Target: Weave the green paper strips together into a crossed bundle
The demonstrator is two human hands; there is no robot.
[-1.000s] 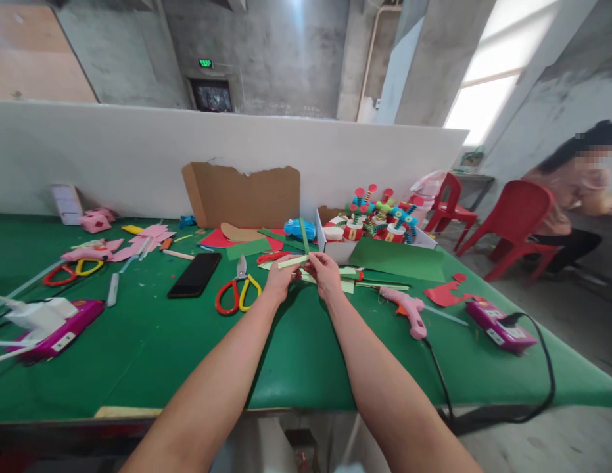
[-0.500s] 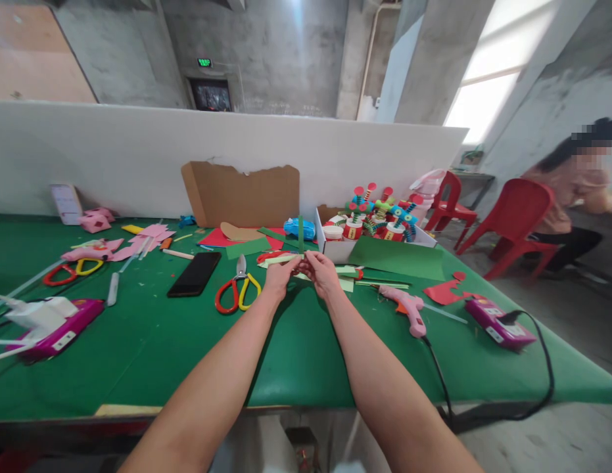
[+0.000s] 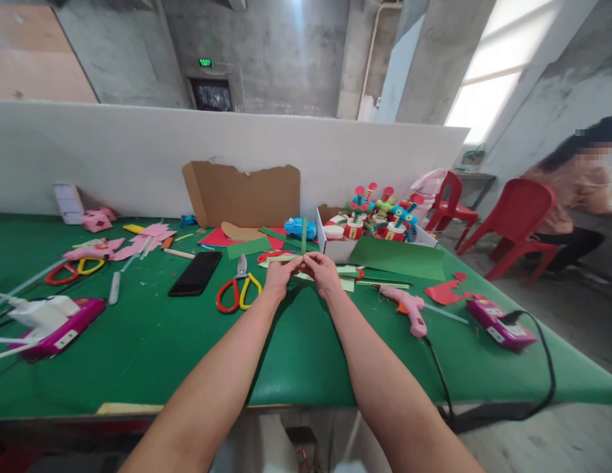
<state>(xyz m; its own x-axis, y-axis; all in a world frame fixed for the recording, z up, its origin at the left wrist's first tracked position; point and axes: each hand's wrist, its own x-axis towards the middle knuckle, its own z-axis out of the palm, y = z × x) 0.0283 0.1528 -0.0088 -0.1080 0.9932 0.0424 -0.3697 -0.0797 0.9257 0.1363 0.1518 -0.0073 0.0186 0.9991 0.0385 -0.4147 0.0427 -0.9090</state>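
My left hand (image 3: 282,272) and my right hand (image 3: 321,269) meet above the table, both closed with fingertips pinched together. Between them they hold green paper strips: a darker strip (image 3: 304,235) stands upright from the fingertips, and a light green strip (image 3: 281,259) points left. Where the strips meet is hidden by the fingers. Left of my left hand lie scissors (image 3: 241,266) with one red and one yellow handle. Beyond my right hand are light green paper pieces (image 3: 346,283). A pink glue gun (image 3: 409,307) rests to the right.
A white box (image 3: 335,249) of paper figures stands behind, with a green sheet (image 3: 399,257) leaning on it. A black phone (image 3: 194,274) lies left. Purple power strips (image 3: 500,322) with cables sit at both sides. A person (image 3: 572,177) sits at the far right near red chairs (image 3: 515,213).
The upright dark green strip now leans slightly to the right. Both hands stay almost in place, still pinching the strips. The whole view has shifted very slightly.
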